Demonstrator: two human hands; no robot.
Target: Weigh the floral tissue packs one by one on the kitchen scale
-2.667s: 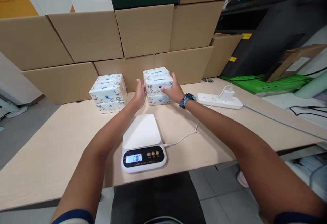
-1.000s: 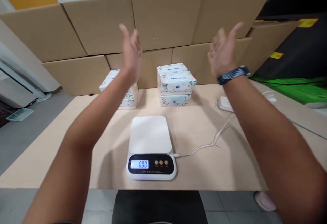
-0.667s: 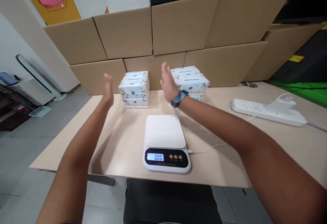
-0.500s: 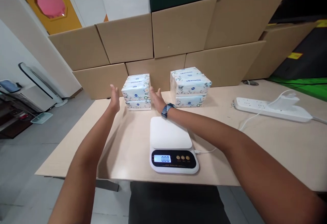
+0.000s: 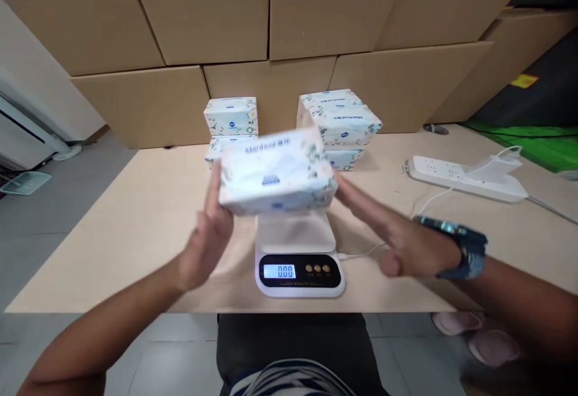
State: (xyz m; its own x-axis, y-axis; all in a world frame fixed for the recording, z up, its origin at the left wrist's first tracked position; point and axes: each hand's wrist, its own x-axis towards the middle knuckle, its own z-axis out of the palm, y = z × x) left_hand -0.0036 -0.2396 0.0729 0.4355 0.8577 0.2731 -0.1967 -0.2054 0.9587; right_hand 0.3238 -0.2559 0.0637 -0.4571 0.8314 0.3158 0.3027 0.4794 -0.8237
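Note:
Between my two hands a tissue pack (image 5: pixel 276 170), white and pale blue with floral print, is held up above the kitchen scale (image 5: pixel 295 233). My left hand (image 5: pixel 210 236) presses on its left end, and the fingers of my right hand (image 5: pixel 400 236), with a watch on the wrist, press on its right end. The scale's lit display (image 5: pixel 280 271) reads 0.00. Behind the held pack stands the left stack of tissue packs (image 5: pixel 231 116), partly hidden by it. The right stack of tissue packs (image 5: pixel 341 119) is behind and to the right.
Cardboard boxes (image 5: pixel 217 17) form a wall along the back of the table (image 5: pixel 149 227). A white power strip (image 5: pixel 465 179) with a plugged-in adapter lies at the right. A white cable (image 5: pixel 361 256) runs from the scale toward it. Pink shoes (image 5: pixel 492 345) are on the floor below.
My hands have taken a tissue pack from the left stack and brought it nearer, over the scale. That stack's front is now lower. The view has tilted down.

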